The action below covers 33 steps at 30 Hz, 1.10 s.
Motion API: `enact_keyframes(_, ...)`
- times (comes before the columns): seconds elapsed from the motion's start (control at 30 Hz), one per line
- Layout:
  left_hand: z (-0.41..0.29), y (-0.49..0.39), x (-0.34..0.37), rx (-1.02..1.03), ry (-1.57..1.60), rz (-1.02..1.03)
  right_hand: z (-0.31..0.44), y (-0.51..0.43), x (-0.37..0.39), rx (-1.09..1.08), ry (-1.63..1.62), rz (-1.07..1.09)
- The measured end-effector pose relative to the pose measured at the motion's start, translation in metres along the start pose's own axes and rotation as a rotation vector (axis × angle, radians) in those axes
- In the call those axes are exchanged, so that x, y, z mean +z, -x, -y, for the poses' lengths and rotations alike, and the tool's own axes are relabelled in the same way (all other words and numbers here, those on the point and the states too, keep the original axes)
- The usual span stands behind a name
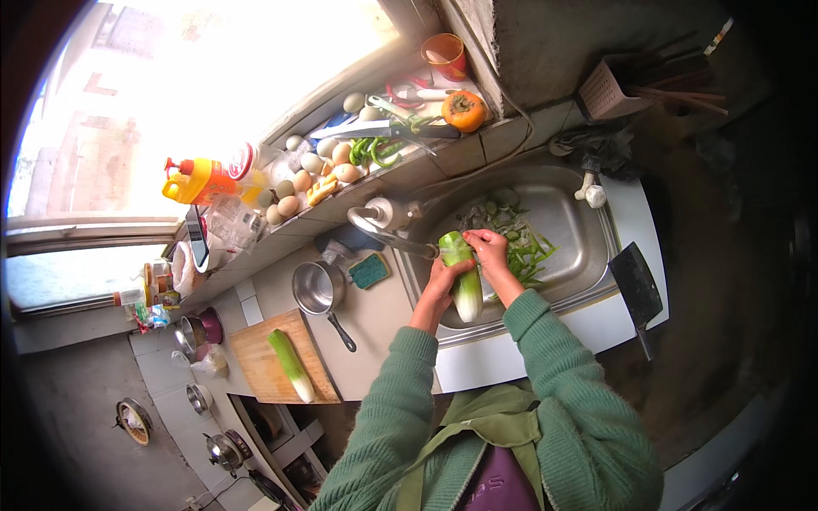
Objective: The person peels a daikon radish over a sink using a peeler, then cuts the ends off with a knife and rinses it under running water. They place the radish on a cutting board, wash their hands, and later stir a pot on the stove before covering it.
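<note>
My left hand (442, 281) grips a peeled celtuce stem (461, 274) from its left side, thumb across the front. The stem is held over the sink basin (575, 249), its pale thick end toward me, its green end beside the curved tap spout (399, 240). At that green end, the bent fingers of my right hand (491, 254) pinch the stem's right edge; whether a thin strip lies between them is too small to tell. Green peelings (527, 255) cover part of the basin floor behind my right hand. Another peeled stem (291, 364) lies on the wooden cutting board (252, 358) at left.
A small saucepan (317, 289) and a green sponge (369, 271) stand left of the sink. A cleaver (637, 287) lies at its right rim. The windowsill holds a long knife (383, 130), several eggs (312, 163), green peppers (377, 151) and a persimmon (464, 111).
</note>
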<state>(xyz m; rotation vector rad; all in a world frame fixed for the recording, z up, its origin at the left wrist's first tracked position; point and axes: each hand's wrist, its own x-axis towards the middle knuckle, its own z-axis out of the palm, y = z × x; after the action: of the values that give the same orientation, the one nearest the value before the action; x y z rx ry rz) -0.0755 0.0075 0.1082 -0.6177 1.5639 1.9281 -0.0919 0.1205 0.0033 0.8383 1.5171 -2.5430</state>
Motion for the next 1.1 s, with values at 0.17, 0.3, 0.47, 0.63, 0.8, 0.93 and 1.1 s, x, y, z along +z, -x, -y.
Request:
enact_keyframes(0.17, 0.003, -0.005, -0.013, -0.007, 0.11, 0.008, -0.014, -0.002, 0.003, -0.256, 0.584, -0.048)
enact_keyframes(0.3, 0.001, -0.011, -0.012, -0.029, 0.044, 0.005, -0.004, -0.005, -0.027, 0.201, 0.586, 0.188)
enact_keyframes(0.47, 0.027, -0.027, -0.006, 0.135, -0.041, 0.016, -0.014, 0.013, -0.019, 0.331, -0.016, 0.338)
enact_keyframes(0.63, 0.058, 0.001, -0.01, 0.625, -0.801, 0.001, -0.011, -0.009, -0.007, 0.533, -0.331, 0.376)
enact_keyframes(0.8, 0.015, 0.05, -0.028, 0.432, -0.757, -0.133, -0.01, -0.022, 0.007, 0.647, -0.391, 0.397)
enact_keyframes(0.93, -0.006, -0.008, -0.082, 0.44, -0.521, -0.301, -0.012, -0.016, 0.025, 0.435, -0.208, 0.305)
enact_keyframes(1.1, -0.044, -0.06, -0.071, 0.083, 0.036, -0.308, 0.002, 0.015, 0.019, 0.029, 0.391, 0.198)
